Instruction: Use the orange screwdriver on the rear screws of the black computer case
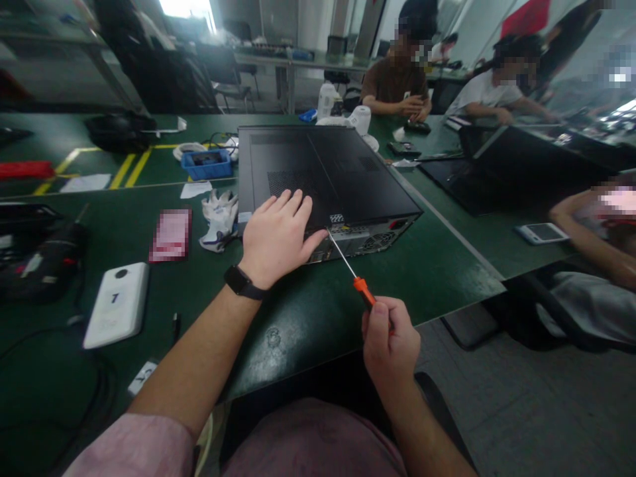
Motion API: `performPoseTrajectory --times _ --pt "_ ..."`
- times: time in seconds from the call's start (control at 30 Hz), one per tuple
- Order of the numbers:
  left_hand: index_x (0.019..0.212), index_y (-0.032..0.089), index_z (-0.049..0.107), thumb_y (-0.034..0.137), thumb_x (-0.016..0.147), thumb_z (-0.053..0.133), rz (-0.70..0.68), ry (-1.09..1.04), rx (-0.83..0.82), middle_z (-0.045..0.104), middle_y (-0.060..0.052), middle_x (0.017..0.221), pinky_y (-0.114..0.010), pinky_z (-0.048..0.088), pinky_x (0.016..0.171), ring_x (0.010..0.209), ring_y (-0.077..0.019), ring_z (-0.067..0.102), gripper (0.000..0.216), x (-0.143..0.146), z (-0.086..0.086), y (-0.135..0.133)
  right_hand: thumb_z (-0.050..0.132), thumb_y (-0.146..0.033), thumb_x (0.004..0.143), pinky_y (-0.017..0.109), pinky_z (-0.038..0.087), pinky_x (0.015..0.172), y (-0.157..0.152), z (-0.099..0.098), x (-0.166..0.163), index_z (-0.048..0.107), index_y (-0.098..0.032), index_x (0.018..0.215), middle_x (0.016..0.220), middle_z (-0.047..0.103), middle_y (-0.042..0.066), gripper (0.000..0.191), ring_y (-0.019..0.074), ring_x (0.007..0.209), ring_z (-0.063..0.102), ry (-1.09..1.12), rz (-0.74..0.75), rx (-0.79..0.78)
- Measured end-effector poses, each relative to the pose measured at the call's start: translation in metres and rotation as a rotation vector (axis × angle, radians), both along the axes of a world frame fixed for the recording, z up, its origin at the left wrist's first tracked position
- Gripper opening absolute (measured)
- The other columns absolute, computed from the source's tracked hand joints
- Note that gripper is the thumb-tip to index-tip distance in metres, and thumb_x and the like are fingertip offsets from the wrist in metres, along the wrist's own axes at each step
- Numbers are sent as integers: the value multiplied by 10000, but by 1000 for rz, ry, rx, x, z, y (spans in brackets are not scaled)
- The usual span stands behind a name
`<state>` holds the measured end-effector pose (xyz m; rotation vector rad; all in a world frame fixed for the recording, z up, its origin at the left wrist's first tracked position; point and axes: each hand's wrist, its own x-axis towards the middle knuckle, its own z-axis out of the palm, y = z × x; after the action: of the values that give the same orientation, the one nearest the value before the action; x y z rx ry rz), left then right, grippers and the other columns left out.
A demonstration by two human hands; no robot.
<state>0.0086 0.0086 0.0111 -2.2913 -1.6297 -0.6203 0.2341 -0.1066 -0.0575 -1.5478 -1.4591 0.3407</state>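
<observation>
Orange-handled, the screwdriver (364,290) sits wrapped in the right hand (391,339), its slim shaft reaching the near edge of the black computer case (318,159) on the green table (308,318). The left hand (278,235) lies flat on the case's near-left top, grasping nothing. That case looks heavy, rigid and slick; I'd hold it by opposite lower edges.

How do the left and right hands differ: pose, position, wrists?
Pose: the left hand lies open on the case; the right hand is closed around the screwdriver.
Position: the left hand is at the case's near edge; the right hand is closer to the wearer, off the case.
Wrists: the left hand's has a black watch; the right hand's is bare.
Shared: both ungloved.
</observation>
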Motion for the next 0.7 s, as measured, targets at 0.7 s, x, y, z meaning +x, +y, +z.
performPoseTrajectory --times 0.7 --pt "1559 61 641 490 1103 560 -13 -21 -5 644 -255 1633 -588 467 1285 1547 -438 592 632 0 0 1 582 -592 1025 286 412 461 0 7 -4 694 -236 937 538 577 -61 383 161 429 538 -32 -63 0"
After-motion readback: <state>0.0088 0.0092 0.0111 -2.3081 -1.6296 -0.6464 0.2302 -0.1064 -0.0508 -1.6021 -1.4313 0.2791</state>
